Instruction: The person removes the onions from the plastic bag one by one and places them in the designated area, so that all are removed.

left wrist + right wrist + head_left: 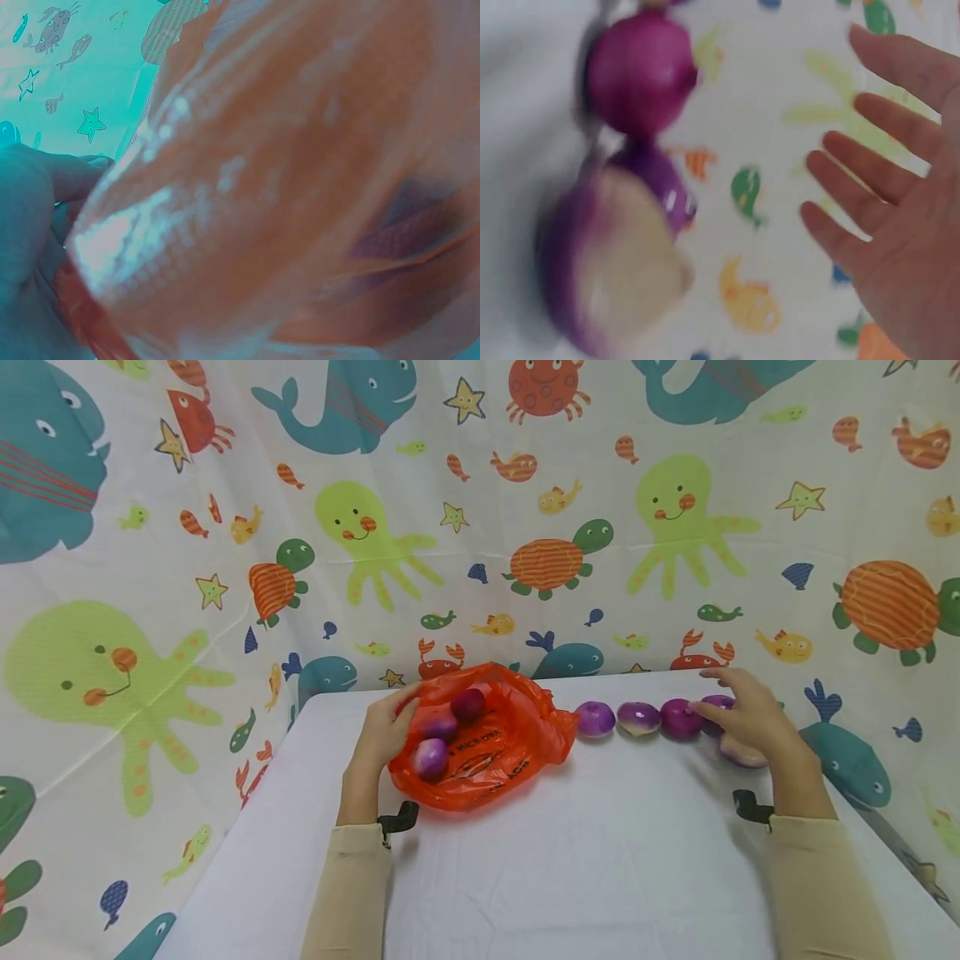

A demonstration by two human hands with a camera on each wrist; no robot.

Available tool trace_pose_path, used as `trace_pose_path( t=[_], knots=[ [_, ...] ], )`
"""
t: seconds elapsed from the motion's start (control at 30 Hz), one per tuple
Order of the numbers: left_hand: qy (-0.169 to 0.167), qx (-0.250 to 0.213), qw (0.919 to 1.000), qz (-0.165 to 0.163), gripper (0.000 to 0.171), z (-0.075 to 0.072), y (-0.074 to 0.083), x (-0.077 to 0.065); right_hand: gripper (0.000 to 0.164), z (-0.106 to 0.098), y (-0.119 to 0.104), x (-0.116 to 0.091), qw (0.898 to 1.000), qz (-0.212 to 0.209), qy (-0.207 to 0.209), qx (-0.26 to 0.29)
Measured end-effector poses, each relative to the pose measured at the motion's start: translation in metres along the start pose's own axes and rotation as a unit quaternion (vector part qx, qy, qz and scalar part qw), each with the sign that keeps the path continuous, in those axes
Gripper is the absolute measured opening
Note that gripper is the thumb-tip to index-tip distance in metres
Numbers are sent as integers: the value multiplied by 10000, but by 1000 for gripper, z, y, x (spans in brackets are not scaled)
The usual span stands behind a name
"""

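My left hand (384,733) is at the left rim of a thin red-orange plastic bag (487,781), gripping its edge between thumb and fingers. The bag lies with its mouth spread. Inside are a purple-and-white turnip (431,760), a purple one (439,725) and a dark red round one (468,703). My right hand (753,714) hovers over the right end of a row of similar vegetables, its fingers apart and holding nothing. Beneath it lies a pale-bottomed turnip (630,262), beside a purple one (656,180) and a magenta, onion-like one (641,75).
Between the bag and my right hand, the row continues with a purple vegetable (596,720) and a purple-and-white one (639,719). A white cloth covers the table (570,860). Behind it hangs a curtain (480,468) printed with sea animals.
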State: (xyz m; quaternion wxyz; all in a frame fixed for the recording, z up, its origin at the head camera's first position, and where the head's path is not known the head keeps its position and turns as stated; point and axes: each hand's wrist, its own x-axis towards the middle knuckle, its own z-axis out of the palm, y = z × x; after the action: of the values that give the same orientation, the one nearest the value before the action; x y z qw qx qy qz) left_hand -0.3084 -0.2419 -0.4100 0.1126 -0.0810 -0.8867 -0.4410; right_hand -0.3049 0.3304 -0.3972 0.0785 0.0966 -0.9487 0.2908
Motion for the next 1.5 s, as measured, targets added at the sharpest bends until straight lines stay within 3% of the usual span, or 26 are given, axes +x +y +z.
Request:
trace_pose_path(
  t=[0.2, 0.47, 0.6, 0.77, 0.97, 1.2, 1.33, 1.5],
  knots=[
    [-2, -42, 10000, -9, 43, -2, 3, 0, 59, 29, -46, 13, 9942, -727, 707, 357],
    [33, 1, 10000, 76, 43, -3, 2, 1, 53, 70, -103, 23, 9705, -2036, 986, 834],
    [-7, 19, 10000, 47, 44, -3, 2, 3, 49, 92, -139, 25, 9530, -2642, 653, 1327],
    [-20, -1, 10000, 49, 43, -4, 3, 4, 46, 120, -182, 31, 9347, -3166, -235, 1601],
    [-31, 39, 9999, 120, 43, -5, 2, 3, 47, 158, -218, 39, 9327, -3390, -892, 845],
    [-63, 0, 9999, 96, 43, -5, 1, 1, 54, 201, -247, 48, 9273, -3357, -1615, 361],
    [-64, -74, 9999, 24, 43, -4, -1, 0, 57, 219, -260, 51, 9244, -3374, -1770, 208],
    [-84, -89, 9999, 13, 43, -3, -2, 0, 60, 232, -272, 54, 9276, -3288, -1772, 1]
  ],
)
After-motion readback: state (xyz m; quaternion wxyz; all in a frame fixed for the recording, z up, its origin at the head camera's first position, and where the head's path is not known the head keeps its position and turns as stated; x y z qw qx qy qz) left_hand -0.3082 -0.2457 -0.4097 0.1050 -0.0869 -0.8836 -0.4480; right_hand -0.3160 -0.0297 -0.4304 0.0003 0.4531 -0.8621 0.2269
